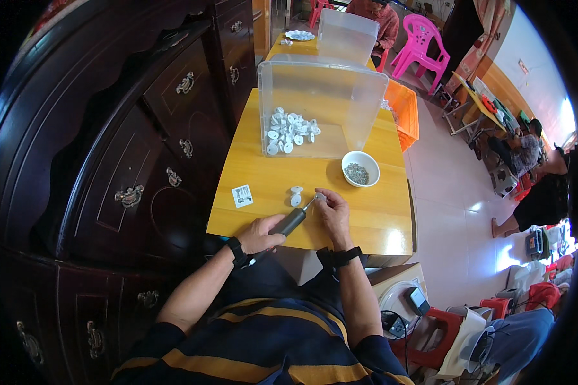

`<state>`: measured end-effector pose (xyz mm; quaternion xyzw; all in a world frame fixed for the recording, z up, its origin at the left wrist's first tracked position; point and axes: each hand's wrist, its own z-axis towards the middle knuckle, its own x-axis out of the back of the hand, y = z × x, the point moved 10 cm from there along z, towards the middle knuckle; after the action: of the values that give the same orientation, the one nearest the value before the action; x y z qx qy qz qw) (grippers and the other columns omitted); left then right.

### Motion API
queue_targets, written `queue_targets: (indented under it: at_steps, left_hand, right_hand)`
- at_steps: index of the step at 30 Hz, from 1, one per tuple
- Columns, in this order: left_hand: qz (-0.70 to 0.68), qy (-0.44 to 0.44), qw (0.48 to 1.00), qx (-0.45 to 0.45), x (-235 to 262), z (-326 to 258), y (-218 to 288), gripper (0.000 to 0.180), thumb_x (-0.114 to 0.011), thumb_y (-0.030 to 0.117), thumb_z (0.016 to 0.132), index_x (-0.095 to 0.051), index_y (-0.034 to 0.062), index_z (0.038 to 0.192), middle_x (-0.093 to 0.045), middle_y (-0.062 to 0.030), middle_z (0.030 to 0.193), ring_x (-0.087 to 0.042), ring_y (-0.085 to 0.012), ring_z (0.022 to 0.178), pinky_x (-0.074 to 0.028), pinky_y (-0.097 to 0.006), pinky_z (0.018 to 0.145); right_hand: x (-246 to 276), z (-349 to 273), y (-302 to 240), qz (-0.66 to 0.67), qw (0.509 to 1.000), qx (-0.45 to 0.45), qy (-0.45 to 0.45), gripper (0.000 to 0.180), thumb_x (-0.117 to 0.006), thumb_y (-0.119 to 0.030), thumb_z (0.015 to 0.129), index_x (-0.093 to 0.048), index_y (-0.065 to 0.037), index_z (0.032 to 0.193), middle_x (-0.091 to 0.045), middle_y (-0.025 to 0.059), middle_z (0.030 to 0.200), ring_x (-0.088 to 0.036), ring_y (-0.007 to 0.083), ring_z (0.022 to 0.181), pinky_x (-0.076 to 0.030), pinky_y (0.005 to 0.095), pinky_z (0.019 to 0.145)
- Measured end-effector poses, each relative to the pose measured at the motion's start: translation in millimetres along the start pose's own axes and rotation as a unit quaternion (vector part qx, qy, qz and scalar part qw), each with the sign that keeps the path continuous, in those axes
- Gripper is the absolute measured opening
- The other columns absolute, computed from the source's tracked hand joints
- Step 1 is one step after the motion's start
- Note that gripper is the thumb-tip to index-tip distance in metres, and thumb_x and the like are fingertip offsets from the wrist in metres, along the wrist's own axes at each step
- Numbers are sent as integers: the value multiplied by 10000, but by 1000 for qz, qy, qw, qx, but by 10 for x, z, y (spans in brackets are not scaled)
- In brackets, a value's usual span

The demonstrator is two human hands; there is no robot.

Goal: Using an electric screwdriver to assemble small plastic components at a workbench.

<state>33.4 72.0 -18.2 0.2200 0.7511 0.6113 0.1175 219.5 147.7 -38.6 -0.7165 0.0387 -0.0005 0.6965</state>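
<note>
My left hand (258, 235) is wrapped round a grey pen-shaped electric screwdriver (291, 221), its bit pointing up and to the right. The tip meets a small white plastic part (319, 197) pinched in the fingertips of my right hand (336, 219), which partly hide it. Just left of the bit, a couple of white round plastic pieces (296, 196) lie on the yellow wooden table (263, 179). Beyond my right hand stands a white bowl (374, 168) holding many small metal screws (357, 174). Farther back, a clear plastic box (327, 80) lies on its side with several white pieces (289, 131) in it.
A white printed card (242, 196) lies at the table's left. Dark carved drawers (109, 167) border that side. An orange crate (403, 115) stands right of the table, a pink chair (422, 48) beyond. Other people sit and stand at the back and right.
</note>
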Motion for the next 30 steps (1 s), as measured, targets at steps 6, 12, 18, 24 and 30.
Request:
queue_targets:
  at_steps: [6,12,18,24,30]
  left_hand:
    - [-4,-11,1000,6,-17,-4,-7,588,-596,149,824,-492,-6,1382,-605,-53,860,-604,-113,635,-517,-261,598]
    - [-10,-15,1000,13,-11,13,-44,588,-595,137,828,-485,-6,1388,-607,-49,851,-600,-109,644,-514,-259,602]
    - [-50,-21,998,23,-18,24,-79,584,-599,138,819,-508,14,1383,-614,-41,816,-596,-106,638,-514,-258,597]
    - [-57,-38,997,39,-18,9,-106,609,-602,105,840,-445,-22,1415,-599,-53,856,-599,-114,666,-515,-250,619]
    - [-52,-23,998,31,-17,23,-71,597,-596,128,816,-499,-1,1391,-604,-38,805,-591,-105,626,-512,-253,571]
  right_hand:
    - [33,18,78,-22,1000,14,11,249,-690,-54,883,-704,-25,1130,-632,-35,857,-541,43,723,-465,192,653]
    - [51,39,120,-46,998,26,16,250,-696,-48,865,-725,-52,1114,-591,-19,905,-529,64,754,-474,214,698]
    - [53,39,121,-54,998,44,3,246,-696,-42,862,-728,-61,1105,-593,8,951,-537,84,780,-478,230,734]
    - [3,2,-21,-83,994,74,-12,240,-699,-28,849,-725,-52,1086,-596,27,926,-545,98,771,-476,239,721]
    - [15,10,3,-107,991,73,-20,242,-683,-10,886,-701,-24,1127,-637,-8,950,-588,74,825,-489,223,771]
